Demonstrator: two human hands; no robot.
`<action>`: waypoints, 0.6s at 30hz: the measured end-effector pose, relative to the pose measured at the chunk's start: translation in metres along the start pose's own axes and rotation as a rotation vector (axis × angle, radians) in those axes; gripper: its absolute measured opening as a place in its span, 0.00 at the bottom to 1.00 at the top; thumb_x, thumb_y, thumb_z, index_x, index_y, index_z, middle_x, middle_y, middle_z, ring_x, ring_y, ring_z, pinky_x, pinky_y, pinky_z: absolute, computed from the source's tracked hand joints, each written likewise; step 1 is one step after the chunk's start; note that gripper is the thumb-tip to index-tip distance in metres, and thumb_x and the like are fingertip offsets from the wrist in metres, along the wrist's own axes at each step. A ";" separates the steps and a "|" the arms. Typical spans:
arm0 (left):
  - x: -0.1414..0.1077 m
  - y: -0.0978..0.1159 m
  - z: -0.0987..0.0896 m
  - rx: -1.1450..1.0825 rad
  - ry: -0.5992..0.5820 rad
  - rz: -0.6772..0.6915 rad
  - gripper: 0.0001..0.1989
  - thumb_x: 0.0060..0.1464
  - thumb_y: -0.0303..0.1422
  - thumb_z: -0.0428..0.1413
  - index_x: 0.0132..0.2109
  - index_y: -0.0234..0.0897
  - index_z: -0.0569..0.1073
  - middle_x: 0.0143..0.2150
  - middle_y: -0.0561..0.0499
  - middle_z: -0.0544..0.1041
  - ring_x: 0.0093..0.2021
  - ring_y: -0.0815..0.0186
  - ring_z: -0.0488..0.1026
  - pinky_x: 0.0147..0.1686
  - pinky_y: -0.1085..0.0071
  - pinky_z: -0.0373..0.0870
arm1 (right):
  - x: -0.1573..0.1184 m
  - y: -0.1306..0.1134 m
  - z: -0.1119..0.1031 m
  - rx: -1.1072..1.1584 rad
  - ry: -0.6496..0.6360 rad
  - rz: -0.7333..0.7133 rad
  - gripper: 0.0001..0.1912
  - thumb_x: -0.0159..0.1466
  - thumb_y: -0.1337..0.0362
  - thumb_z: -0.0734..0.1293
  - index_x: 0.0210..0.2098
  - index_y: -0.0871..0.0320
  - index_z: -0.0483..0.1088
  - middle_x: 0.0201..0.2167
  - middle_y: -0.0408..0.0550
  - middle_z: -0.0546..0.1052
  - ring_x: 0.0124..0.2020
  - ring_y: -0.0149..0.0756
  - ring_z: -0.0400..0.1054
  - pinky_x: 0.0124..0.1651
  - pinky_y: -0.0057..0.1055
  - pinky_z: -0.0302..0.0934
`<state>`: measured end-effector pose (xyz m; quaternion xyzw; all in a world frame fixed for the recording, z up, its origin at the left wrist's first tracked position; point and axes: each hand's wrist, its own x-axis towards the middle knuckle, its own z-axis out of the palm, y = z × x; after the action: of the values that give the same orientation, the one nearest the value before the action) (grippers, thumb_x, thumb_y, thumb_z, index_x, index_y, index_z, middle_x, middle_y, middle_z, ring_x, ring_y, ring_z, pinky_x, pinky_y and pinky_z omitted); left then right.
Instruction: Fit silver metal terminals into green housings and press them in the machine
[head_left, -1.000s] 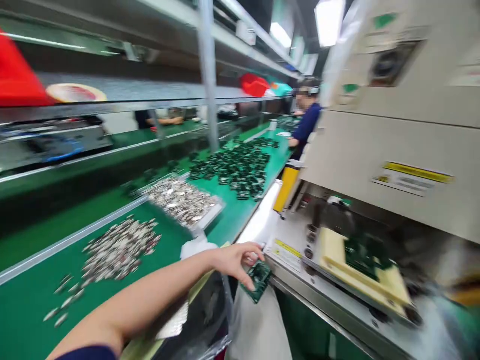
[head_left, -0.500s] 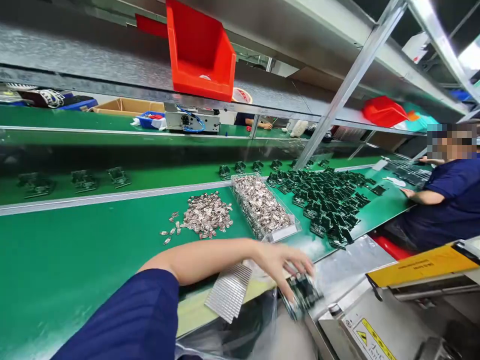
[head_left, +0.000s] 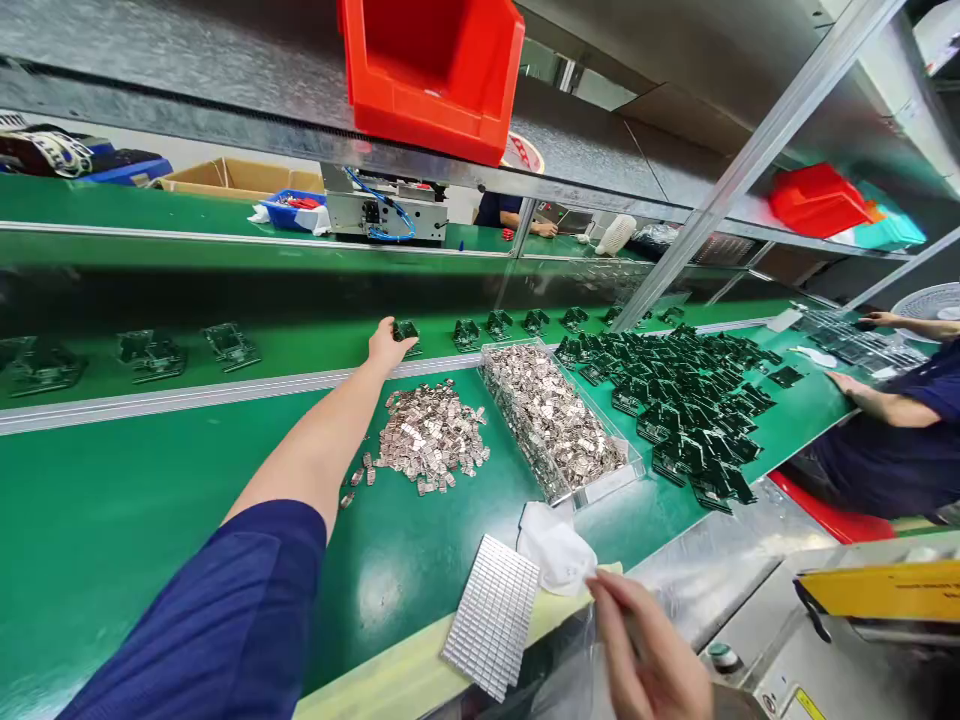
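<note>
Two hands are now well apart; the left hand (head_left: 390, 345), moved out from the near edge, is held open just beside a green circuit board (head_left: 406, 330) on the far belt (head_left: 300, 350); the right hand (head_left: 649, 645) is curled, any pinched item unseen.

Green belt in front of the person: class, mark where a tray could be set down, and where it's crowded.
The widest bare belt lies left of the loose metal pieces and the left arm. A smaller patch sits between those pieces and the foil sheet. It is crowded around the clear tray and the heaped circuit boards.
</note>
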<state>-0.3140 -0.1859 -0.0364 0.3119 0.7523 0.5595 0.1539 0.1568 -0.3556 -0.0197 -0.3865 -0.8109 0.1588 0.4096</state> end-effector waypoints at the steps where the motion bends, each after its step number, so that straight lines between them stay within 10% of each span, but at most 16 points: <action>1: 0.002 -0.004 0.005 -0.010 -0.007 0.004 0.41 0.43 0.30 0.67 0.62 0.28 0.59 0.60 0.30 0.67 0.61 0.49 0.66 0.60 0.56 0.61 | 0.019 -0.002 0.021 0.036 -0.082 -0.080 0.10 0.68 0.65 0.62 0.47 0.53 0.71 0.39 0.52 0.77 0.38 0.45 0.73 0.39 0.38 0.68; 5: -0.010 -0.025 -0.013 -0.042 -0.014 0.077 0.39 0.47 0.33 0.65 0.63 0.35 0.57 0.66 0.35 0.61 0.64 0.54 0.63 0.57 0.63 0.66 | 0.098 0.001 0.094 -0.059 -0.281 -0.119 0.13 0.69 0.65 0.57 0.44 0.57 0.73 0.35 0.52 0.77 0.33 0.41 0.73 0.36 0.35 0.67; 9: -0.042 -0.065 -0.105 0.036 0.105 0.110 0.24 0.50 0.32 0.61 0.54 0.37 0.65 0.58 0.42 0.69 0.55 0.60 0.72 0.49 0.66 0.73 | 0.140 0.012 0.139 -0.278 -0.397 -0.059 0.11 0.66 0.64 0.61 0.37 0.61 0.74 0.32 0.54 0.76 0.33 0.45 0.73 0.37 0.36 0.64; 14: -0.062 -0.100 -0.210 0.232 0.404 0.025 0.25 0.47 0.31 0.62 0.52 0.37 0.63 0.57 0.40 0.66 0.55 0.57 0.70 0.51 0.61 0.72 | 0.148 0.025 0.166 -0.362 -0.508 -0.029 0.10 0.64 0.63 0.62 0.26 0.57 0.68 0.24 0.49 0.72 0.26 0.44 0.69 0.31 0.34 0.57; 18: -0.041 -0.102 -0.225 0.315 0.422 -0.003 0.39 0.44 0.32 0.65 0.61 0.35 0.56 0.64 0.37 0.59 0.63 0.50 0.62 0.60 0.56 0.62 | 0.149 0.027 0.160 -0.340 -0.539 0.017 0.12 0.63 0.60 0.60 0.23 0.54 0.63 0.22 0.46 0.70 0.23 0.41 0.65 0.28 0.33 0.53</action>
<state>-0.4434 -0.3981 -0.0637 0.2076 0.8461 0.4878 -0.0561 -0.0103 -0.2157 -0.0523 -0.4002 -0.9019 0.1211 0.1082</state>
